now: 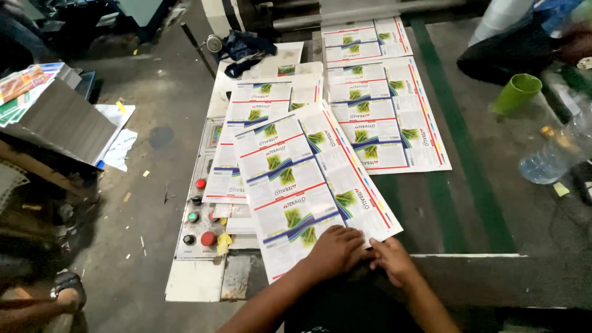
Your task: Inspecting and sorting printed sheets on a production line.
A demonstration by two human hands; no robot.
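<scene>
My left hand (335,248) lies flat on the near edge of a large printed sheet (308,179), white with red lines and green plant pictures. My right hand (393,260) rests just beside it at the sheet's near right corner, its fingers touching the paper edge. The sheet lies slanted on top of other similar printed sheets (262,105). A further printed sheet (385,105) lies to the right, and another one (364,37) sits beyond it.
A control panel (198,216) with red, green and black buttons sits left of the sheets. A stack of paper (58,117) stands at far left. A green cup (515,92) and a clear plastic bottle (555,154) are at right. Someone's foot (68,290) shows bottom left.
</scene>
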